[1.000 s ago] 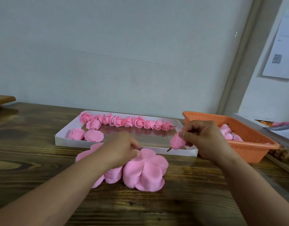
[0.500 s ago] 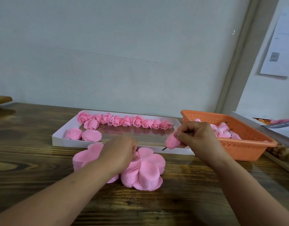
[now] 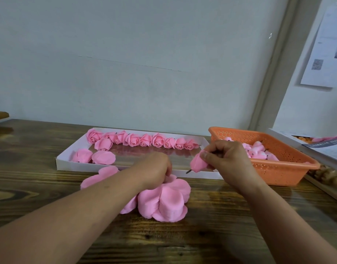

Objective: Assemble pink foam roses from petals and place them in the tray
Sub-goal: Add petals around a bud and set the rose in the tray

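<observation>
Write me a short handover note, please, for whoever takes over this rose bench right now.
Left hand: fingers curled into the stack of loose petals on the table, picking one.
Right hand: pinches a rose bud on its stem, held above the tray's near right corner.
Tray: finished roses in a row along the far edge, a few more at the left end.
Orange basket: more buds waiting.
Left to do: wrap petals round this bud, place it in the tray, carry on.

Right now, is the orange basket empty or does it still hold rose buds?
Not empty. The orange basket holds a pile of pink buds behind the right hand; how deep the pile goes cannot be told.
</observation>
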`<action>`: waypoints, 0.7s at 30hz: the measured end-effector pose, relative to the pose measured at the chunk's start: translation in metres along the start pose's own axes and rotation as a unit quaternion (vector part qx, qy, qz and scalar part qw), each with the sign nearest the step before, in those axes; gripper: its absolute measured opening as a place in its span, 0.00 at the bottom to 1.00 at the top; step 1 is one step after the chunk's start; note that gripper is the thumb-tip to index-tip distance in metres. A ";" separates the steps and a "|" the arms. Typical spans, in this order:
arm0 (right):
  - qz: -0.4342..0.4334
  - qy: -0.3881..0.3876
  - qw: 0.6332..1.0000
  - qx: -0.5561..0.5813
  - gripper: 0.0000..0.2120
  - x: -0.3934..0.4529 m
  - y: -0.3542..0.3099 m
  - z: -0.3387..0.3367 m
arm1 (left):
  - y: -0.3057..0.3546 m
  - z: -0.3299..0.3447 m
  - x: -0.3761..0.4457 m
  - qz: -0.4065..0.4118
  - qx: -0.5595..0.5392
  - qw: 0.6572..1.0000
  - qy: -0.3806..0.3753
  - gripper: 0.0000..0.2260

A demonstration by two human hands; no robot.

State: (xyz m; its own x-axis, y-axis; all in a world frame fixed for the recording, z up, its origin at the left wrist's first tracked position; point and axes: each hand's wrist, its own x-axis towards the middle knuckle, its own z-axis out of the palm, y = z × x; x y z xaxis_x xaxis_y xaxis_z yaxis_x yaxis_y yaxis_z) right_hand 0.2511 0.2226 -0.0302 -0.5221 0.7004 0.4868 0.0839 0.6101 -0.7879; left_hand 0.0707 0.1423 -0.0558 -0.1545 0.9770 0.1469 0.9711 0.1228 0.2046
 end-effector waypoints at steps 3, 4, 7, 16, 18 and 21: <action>-0.003 -0.015 1.000 0.019 0.09 -0.002 0.001 0.001 | -0.001 0.004 0.000 -0.007 -0.009 1.000 0.006 0.09; -0.007 -0.022 0.999 0.024 0.10 -0.003 0.000 0.001 | -0.002 0.006 0.000 -0.008 -0.016 1.000 0.010 0.09; -0.011 -0.033 0.999 0.032 0.12 -0.004 0.000 0.004 | -0.002 0.009 -0.001 -0.012 -0.028 0.999 0.015 0.10; 0.002 -0.024 0.999 0.035 0.07 -0.002 -0.002 0.003 | -0.001 0.011 -0.001 -0.021 0.000 0.999 0.042 0.07; -0.001 -0.019 1.000 0.025 0.08 -0.002 -0.002 0.003 | -0.002 0.011 0.001 -0.032 0.013 0.999 0.039 0.08; -0.004 -0.025 0.999 0.022 0.10 -0.003 0.001 0.002 | -0.001 0.011 0.002 -0.042 0.012 0.999 0.018 0.07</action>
State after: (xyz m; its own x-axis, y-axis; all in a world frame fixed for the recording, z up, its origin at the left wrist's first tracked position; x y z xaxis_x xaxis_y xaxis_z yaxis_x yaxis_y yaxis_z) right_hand 0.2506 0.2203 -0.0330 -0.5641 0.6756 0.4748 0.0427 0.5981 -0.8003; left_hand 0.0710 0.1463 -0.0660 -0.2408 0.9564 0.1653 0.9586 0.2077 0.1947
